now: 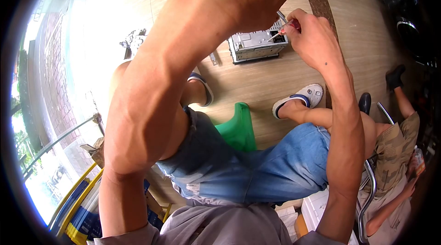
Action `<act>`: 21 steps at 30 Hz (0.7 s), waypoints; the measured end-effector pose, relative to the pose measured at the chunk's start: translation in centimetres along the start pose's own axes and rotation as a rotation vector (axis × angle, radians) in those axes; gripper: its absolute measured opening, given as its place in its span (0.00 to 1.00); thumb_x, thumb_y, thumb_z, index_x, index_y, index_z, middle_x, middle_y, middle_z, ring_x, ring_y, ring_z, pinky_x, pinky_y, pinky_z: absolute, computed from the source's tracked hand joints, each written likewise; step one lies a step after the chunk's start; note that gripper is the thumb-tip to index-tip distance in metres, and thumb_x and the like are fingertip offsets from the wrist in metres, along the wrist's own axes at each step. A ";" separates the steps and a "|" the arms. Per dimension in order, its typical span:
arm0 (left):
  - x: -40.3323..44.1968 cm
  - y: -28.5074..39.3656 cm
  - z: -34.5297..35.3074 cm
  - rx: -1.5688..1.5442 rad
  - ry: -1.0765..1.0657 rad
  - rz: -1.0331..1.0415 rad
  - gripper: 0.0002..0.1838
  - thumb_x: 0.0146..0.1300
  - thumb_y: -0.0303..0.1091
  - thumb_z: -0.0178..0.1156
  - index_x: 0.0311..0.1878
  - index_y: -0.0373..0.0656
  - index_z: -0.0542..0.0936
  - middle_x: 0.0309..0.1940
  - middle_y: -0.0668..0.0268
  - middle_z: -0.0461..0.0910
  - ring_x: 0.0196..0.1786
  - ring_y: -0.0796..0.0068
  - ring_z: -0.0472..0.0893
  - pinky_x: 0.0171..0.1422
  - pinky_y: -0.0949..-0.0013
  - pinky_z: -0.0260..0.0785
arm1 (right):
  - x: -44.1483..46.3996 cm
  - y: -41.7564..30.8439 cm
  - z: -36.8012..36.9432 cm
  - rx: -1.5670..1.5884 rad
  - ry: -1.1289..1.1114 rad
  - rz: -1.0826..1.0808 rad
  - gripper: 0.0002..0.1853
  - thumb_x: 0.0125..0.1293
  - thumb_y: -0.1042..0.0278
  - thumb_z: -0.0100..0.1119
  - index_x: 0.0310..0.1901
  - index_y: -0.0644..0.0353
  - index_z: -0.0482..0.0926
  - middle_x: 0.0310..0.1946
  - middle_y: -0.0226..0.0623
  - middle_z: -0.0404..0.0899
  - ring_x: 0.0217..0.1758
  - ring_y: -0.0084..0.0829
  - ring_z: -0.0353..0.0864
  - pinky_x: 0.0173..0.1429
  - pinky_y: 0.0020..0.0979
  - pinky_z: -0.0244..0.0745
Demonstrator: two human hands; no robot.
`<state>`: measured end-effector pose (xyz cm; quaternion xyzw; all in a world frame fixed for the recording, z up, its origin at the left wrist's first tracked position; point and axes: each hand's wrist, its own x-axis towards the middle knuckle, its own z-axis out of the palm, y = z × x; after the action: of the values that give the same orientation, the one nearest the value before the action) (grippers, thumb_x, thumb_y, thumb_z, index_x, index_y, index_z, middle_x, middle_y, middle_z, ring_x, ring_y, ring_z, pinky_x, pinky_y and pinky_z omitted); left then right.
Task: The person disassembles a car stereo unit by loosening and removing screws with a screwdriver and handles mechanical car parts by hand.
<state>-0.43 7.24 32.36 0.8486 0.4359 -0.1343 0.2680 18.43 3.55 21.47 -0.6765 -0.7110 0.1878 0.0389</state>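
Note:
A silver metal box with a perforated top [257, 52], like a car stereo unit, lies on the tiled floor. My right hand [314, 36] is closed on a red-handled screwdriver [294, 25], whose thin shaft slants down left over the box's top near a black connector area. Just above the box is my left hand [264, 1], closed in a fist. A short metal piece [281, 16] shows at its lower edge; what its hidden fingers hold I cannot make out. My left forearm covers part of the floor left of the box.
Between my legs stands a green plastic stool [241, 128]. A metal strip [214, 59] lies left of the box. At the lower right sits another person in camouflage shorts [390, 153], beside a curved chrome chair frame [367, 190]. Part of a vehicle wheel shows upper right.

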 end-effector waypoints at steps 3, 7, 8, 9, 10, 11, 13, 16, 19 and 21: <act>-0.3 0.2 -0.1 0.000 0.029 0.020 0.16 0.80 0.35 0.50 0.59 0.37 0.83 0.51 0.54 0.88 0.56 0.60 0.87 0.65 0.58 0.78 | 0.0 0.1 0.1 -0.007 0.003 -0.004 0.13 0.72 0.65 0.62 0.51 0.65 0.85 0.40 0.57 0.87 0.49 0.60 0.86 0.56 0.51 0.78; -0.1 -0.2 0.2 0.029 0.038 0.047 0.16 0.80 0.34 0.50 0.57 0.37 0.83 0.50 0.54 0.89 0.55 0.59 0.87 0.64 0.58 0.79 | 0.1 0.0 0.1 -0.012 0.002 -0.003 0.13 0.71 0.65 0.63 0.50 0.65 0.85 0.39 0.56 0.87 0.48 0.61 0.85 0.55 0.51 0.78; 0.2 -0.3 0.3 0.038 0.036 0.045 0.16 0.80 0.33 0.49 0.57 0.37 0.83 0.50 0.54 0.89 0.55 0.59 0.87 0.64 0.58 0.79 | 0.1 0.0 0.1 -0.015 0.000 -0.001 0.12 0.71 0.65 0.63 0.49 0.65 0.85 0.39 0.56 0.87 0.48 0.61 0.85 0.55 0.51 0.78; 0.8 -0.3 0.5 0.044 0.025 0.024 0.16 0.79 0.33 0.49 0.57 0.37 0.83 0.50 0.54 0.89 0.55 0.59 0.87 0.64 0.58 0.79 | 0.1 0.0 0.2 -0.016 0.010 -0.006 0.12 0.71 0.65 0.63 0.49 0.65 0.85 0.39 0.56 0.87 0.48 0.61 0.85 0.55 0.51 0.78; 0.9 -0.4 0.5 0.033 0.022 0.016 0.16 0.79 0.32 0.48 0.57 0.37 0.83 0.50 0.54 0.89 0.55 0.59 0.87 0.64 0.58 0.79 | 0.1 0.0 0.3 -0.017 0.021 -0.012 0.12 0.72 0.65 0.63 0.49 0.65 0.85 0.39 0.55 0.87 0.48 0.60 0.85 0.54 0.51 0.78; 1.0 -0.4 0.6 0.022 0.020 0.007 0.16 0.79 0.31 0.48 0.57 0.37 0.84 0.49 0.53 0.89 0.54 0.59 0.87 0.64 0.58 0.79 | 0.1 0.0 0.3 -0.018 0.032 -0.018 0.12 0.72 0.65 0.63 0.49 0.65 0.84 0.38 0.55 0.87 0.48 0.60 0.85 0.54 0.51 0.78; 0.4 -0.4 0.4 -0.012 0.041 0.020 0.17 0.78 0.30 0.47 0.56 0.37 0.84 0.50 0.53 0.89 0.55 0.59 0.87 0.64 0.58 0.79 | 0.2 -0.1 0.3 -0.018 0.028 -0.015 0.12 0.72 0.66 0.62 0.49 0.65 0.84 0.38 0.53 0.87 0.47 0.59 0.86 0.53 0.50 0.79; 0.0 -0.3 0.6 -0.002 0.074 0.030 0.17 0.77 0.28 0.47 0.56 0.37 0.84 0.50 0.53 0.88 0.55 0.59 0.87 0.64 0.58 0.79 | 0.5 0.1 0.7 -0.014 0.038 -0.041 0.12 0.73 0.66 0.61 0.50 0.65 0.84 0.38 0.50 0.88 0.46 0.56 0.87 0.53 0.48 0.79; 0.6 -0.2 0.3 -0.029 0.042 -0.010 0.17 0.76 0.27 0.47 0.55 0.38 0.85 0.50 0.53 0.88 0.55 0.58 0.87 0.64 0.57 0.79 | 0.8 0.3 1.1 0.005 0.033 -0.066 0.12 0.74 0.66 0.59 0.51 0.65 0.83 0.38 0.47 0.89 0.45 0.53 0.88 0.52 0.46 0.80; -0.2 -0.4 0.5 -0.036 0.096 0.049 0.17 0.75 0.27 0.47 0.55 0.38 0.85 0.50 0.53 0.88 0.55 0.58 0.87 0.64 0.57 0.79 | 1.0 0.3 1.2 0.022 0.035 -0.070 0.12 0.75 0.66 0.59 0.51 0.65 0.82 0.38 0.46 0.90 0.45 0.52 0.88 0.52 0.46 0.80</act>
<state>-0.89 7.03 31.84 0.8595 0.4296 -0.0790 0.2654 18.22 4.23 20.10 -0.6540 -0.7313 0.1823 0.0654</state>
